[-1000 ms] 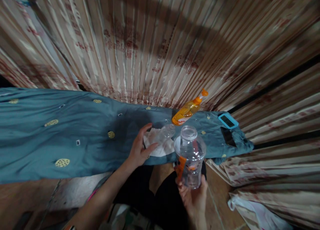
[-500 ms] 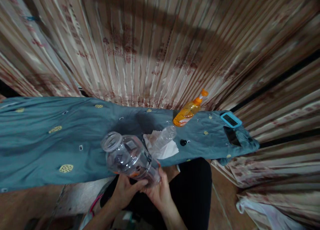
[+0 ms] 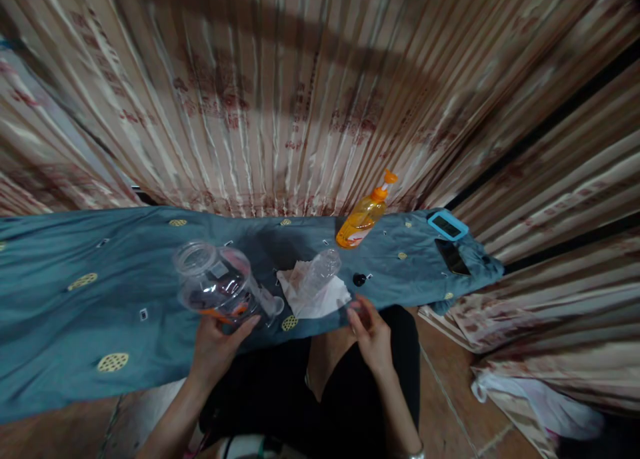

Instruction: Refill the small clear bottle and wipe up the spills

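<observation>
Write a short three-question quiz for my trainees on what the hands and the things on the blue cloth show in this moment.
1. True or false: the left hand holds the clear jar tilted on its side.
2. Which thing lies on the white tissue? A the orange pump bottle; B the small clear bottle; C the blue-cased device.
3. Fill in: the right hand is at the near edge of the ____ cloth.

Key: 1 true; 2 B; 3 blue.
</observation>
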The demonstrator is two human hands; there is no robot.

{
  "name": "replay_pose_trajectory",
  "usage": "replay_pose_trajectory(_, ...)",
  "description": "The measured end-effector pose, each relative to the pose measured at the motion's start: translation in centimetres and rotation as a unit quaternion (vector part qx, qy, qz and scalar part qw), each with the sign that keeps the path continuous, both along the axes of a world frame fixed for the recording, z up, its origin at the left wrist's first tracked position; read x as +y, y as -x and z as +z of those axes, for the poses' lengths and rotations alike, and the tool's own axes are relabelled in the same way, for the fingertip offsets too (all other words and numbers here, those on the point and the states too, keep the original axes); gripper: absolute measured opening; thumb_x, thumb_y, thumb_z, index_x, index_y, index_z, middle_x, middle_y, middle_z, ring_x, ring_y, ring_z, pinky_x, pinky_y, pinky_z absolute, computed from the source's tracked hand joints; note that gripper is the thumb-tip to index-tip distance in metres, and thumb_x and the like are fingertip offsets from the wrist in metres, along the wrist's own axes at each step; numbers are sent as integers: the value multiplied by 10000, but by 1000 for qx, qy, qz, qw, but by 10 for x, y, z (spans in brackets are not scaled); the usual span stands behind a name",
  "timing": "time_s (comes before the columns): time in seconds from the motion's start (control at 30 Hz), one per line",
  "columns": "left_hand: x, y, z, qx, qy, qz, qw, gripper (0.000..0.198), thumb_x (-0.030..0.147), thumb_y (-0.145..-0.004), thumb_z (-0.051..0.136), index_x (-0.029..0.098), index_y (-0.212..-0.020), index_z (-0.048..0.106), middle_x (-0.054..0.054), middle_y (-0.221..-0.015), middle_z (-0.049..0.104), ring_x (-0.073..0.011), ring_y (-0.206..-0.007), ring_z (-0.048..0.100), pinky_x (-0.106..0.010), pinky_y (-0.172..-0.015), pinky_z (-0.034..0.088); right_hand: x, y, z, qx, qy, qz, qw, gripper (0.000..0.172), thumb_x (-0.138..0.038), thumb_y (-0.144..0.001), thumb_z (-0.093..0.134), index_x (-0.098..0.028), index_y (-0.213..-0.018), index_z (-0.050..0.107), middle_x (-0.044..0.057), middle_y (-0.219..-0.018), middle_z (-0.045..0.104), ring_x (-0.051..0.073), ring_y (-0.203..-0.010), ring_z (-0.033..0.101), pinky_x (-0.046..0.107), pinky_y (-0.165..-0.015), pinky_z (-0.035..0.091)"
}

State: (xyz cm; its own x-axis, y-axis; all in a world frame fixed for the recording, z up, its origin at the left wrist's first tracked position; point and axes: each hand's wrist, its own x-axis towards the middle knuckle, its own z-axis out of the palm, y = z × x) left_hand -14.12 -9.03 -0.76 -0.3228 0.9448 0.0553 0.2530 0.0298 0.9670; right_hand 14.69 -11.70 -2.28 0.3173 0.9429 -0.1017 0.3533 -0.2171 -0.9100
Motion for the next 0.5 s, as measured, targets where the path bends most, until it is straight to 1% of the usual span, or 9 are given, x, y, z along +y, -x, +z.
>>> replay_pose_trajectory(0.03, 2, 1, -1, 8, 8, 4, 1000, 448, 482, -555, 787, 157, -831, 650, -92, -855, 744, -279, -820, 713, -440, -801, 583, 9, -14, 4, -65, -2, -10, 998, 652, -601, -843, 528, -158, -1313, 442, 117, -1175, 585, 187, -934, 602, 463, -944, 471)
replay_pose_trajectory(0.1, 5, 3, -4, 9, 35, 8, 999, 457, 476, -551, 790, 159, -846, 649, -99, -878, 740, -285, -834, 706, -450, -813, 571, 31, -34, 11, -176, 4, -1, 984, 611, -490, -891, 524, -178, -1392, 369, 126, -1298, 515, 198, -1017, 580, 493, -989, 443)
replay_pose_trajectory(0.17, 8, 4, -6, 16, 50, 6, 999, 474, 476, -567, 778, 153, -886, 642, -109, -915, 733, -290, -858, 698, -460, -828, 558, 54, -43, 15, -263, 24, 32, 964, 605, -420, -897, 545, -201, -1422, 336, 134, -1400, 425, 227, -1128, 540, 506, -1007, 436)
replay_pose_trajectory(0.2, 9, 4, -7, 21, 52, 10, 998, 492, 476, -570, 775, 150, -910, 637, -113, -934, 728, -292, -868, 693, -466, -838, 550, 64, -45, 16, -298, 37, 53, 952, 593, -400, -896, 555, -207, -1417, 348, 133, -1412, 411, 236, -1157, 527, 507, -1006, 440)
replay_pose_trajectory(0.27, 14, 5, -7, 36, 43, 19, 998, 540, 473, -568, 776, 151, -973, 623, -113, -983, 716, -296, -903, 682, -476, -869, 533, 81, -45, 14, -353, 63, 98, 928, 539, -382, -894, 567, -202, -1376, 408, 121, -1373, 453, 233, -1155, 532, 496, -991, 459)
replay_pose_trajectory(0.33, 19, 6, -7, 53, 28, 25, 998, 588, 465, -572, 778, 169, -1048, 602, -111, -1050, 699, -302, -953, 669, -481, -895, 520, 91, -43, 10, -393, 83, 137, 906, 467, -381, -898, 565, -188, -1313, 474, 100, -1276, 529, 209, -1103, 561, 467, -963, 483)
replay_pose_trajectory(0.4, 24, 6, -6, 65, 18, 24, 997, 615, 456, -589, 772, 190, -1108, 576, -112, -1100, 682, -305, -989, 658, -483, -909, 512, 94, -43, 6, -419, 94, 158, 889, 423, -387, -904, 556, -178, -1268, 509, 86, -1204, 567, 192, -1059, 578, 443, -938, 498)
replay_pose_trajectory(0.5, 29, 4, -6, 66, 13, 12, 998, 626, 454, -616, 754, 192, -1141, 536, -123, -1116, 666, -307, -995, 657, -478, -912, 511, 92, -47, 1, -438, 94, 165, 879, 414, -391, -909, 546, -173, -1259, 512, 84, -1189, 572, 184, -1039, 584, 432, -925, 505)
